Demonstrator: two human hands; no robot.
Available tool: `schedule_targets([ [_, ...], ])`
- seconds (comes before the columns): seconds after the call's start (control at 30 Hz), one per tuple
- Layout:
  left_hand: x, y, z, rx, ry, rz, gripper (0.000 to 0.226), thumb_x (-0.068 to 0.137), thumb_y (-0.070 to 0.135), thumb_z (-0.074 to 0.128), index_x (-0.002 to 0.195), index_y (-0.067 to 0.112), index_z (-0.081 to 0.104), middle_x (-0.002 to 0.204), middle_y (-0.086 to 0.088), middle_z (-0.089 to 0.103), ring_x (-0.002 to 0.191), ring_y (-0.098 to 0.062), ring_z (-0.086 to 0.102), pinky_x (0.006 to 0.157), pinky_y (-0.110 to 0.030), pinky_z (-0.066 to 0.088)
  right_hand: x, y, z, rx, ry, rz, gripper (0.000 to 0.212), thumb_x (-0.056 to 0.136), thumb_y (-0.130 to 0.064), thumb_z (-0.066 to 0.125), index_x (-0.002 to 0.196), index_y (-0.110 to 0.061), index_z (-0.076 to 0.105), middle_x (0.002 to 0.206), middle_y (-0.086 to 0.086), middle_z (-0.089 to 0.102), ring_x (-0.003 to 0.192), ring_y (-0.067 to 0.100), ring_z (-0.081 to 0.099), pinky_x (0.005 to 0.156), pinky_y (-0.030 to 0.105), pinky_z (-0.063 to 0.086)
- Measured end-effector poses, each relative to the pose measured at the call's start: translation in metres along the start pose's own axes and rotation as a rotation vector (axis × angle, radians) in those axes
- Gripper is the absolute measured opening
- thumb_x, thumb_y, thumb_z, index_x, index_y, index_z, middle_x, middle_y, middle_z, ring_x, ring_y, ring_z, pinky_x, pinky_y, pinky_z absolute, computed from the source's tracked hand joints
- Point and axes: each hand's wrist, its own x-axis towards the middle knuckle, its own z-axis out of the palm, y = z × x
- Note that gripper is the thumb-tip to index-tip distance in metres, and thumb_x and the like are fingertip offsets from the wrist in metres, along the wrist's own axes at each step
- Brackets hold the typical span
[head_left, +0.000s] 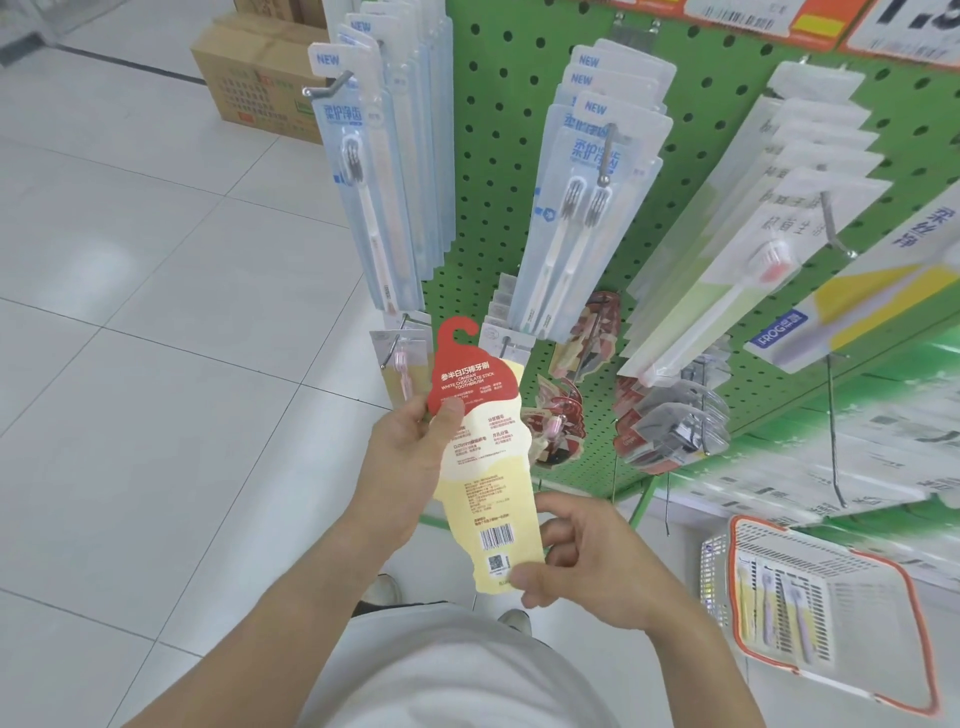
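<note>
L hand (410, 447) clamping toothbrush pack (485, 467) by its red top, thumb on front, R hand (576, 556) pinching bottom end, pack standing upright btwn both grips, by green pegboard (691, 130)

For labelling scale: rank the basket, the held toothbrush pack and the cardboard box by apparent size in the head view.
1. basket
2. toothbrush pack
3. cardboard box, though it stands farther off, so the last two are unsure.

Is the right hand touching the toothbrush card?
Touching. The head view shows the right hand pinching the toothbrush card at its bottom corner, with the thumb lying on its face.
</note>
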Motion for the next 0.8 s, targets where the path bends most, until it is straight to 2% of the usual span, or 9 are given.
schedule_targets([
  [0.17,-0.003,-0.001,0.005,0.065,-0.017,0.08,0.018,0.097,0.02,0.064,0.114,0.017,0.068,0.091,-0.013,0.078,0.081,-0.028,0.076,0.072,-0.037,0.058,0.003,0.007,-0.003,-0.067,0.083,0.02,0.031,0.088,-0.008,0.076,0.114,-0.025,0.069,0.094,-0.002,0.079,0.078,0.027,0.077,0.088,0.051,0.058],
  [0.27,-0.001,-0.001,0.006,0.113,-0.019,0.096,0.029,0.094,0.013,0.069,0.121,0.019,0.064,0.089,-0.011,0.079,0.083,-0.029,0.076,0.074,-0.042,0.06,0.008,0.012,-0.001,-0.115,0.239,0.022,0.026,0.092,-0.018,0.073,0.113,-0.032,0.067,0.095,-0.01,0.078,0.083,0.014,0.075,0.09,0.049,0.056],
  [0.37,-0.003,-0.003,0.009,0.104,-0.033,0.083,0.035,0.089,0.003,0.073,0.12,0.017,0.063,0.094,-0.007,0.079,0.087,-0.029,0.076,0.077,-0.043,0.062,0.011,0.013,0.003,-0.208,0.419,-0.082,0.041,0.09,-0.026,0.075,0.126,-0.036,0.059,0.111,-0.02,0.069,0.103,-0.002,0.065,0.094,0.034,0.055],
  [0.43,-0.006,-0.004,0.013,0.12,-0.041,0.082,0.038,0.088,0.001,0.074,0.12,0.016,0.063,0.094,-0.006,0.079,0.086,-0.026,0.076,0.075,-0.041,0.061,0.012,0.01,0.008,-0.274,0.54,-0.206,0.055,0.087,-0.029,0.078,0.135,-0.037,0.053,0.12,-0.022,0.058,0.115,-0.002,0.057,0.095,0.025,0.051],
  [0.5,-0.011,-0.006,0.02,0.184,-0.046,0.114,0.04,0.087,0.002,0.075,0.121,0.018,0.063,0.092,-0.002,0.079,0.083,-0.018,0.075,0.073,-0.032,0.06,0.012,0.006,0.011,-0.306,0.607,-0.292,0.061,0.084,-0.031,0.08,0.138,-0.039,0.05,0.122,-0.02,0.053,0.118,0.0,0.055,0.093,0.021,0.048],
  [0.57,-0.015,-0.01,0.027,0.273,-0.037,0.176,0.042,0.084,0.008,0.079,0.118,0.026,0.063,0.09,0.004,0.078,0.083,-0.009,0.073,0.074,-0.021,0.056,0.01,0.004,0.01,-0.308,0.537,-0.288,0.069,0.084,-0.033,0.079,0.144,-0.038,0.045,0.127,-0.02,0.052,0.12,-0.002,0.054,0.097,0.021,0.047],
  [0.67,-0.018,-0.015,0.033,0.382,-0.083,0.216,0.048,0.079,0.019,0.086,0.116,0.037,0.061,0.09,0.013,0.075,0.092,-0.003,0.069,0.08,-0.014,0.052,0.005,-0.003,0.006,-0.267,0.33,-0.246,0.076,0.085,-0.033,0.079,0.149,-0.037,0.038,0.135,-0.028,0.054,0.122,-0.005,0.055,0.102,0.023,0.047],
  [0.73,-0.02,-0.019,0.036,0.443,-0.176,0.214,0.054,0.076,0.026,0.088,0.12,0.04,0.06,0.097,0.017,0.073,0.102,-0.001,0.067,0.086,-0.019,0.055,0.002,-0.007,0.003,-0.237,0.267,-0.251,0.059,0.085,-0.026,0.079,0.134,-0.042,0.05,0.12,-0.03,0.065,0.114,-0.004,0.062,0.097,0.02,0.049],
  [0.8,-0.022,-0.022,0.04,0.5,-0.223,0.231,0.052,0.078,0.037,0.086,0.123,0.043,0.061,0.102,0.019,0.071,0.107,0.002,0.064,0.091,-0.028,0.058,0.001,-0.009,0.001,-0.256,0.265,-0.229,0.035,0.087,-0.02,0.072,0.106,-0.045,0.056,0.098,-0.036,0.068,0.098,-0.005,0.067,0.089,0.02,0.052],
])
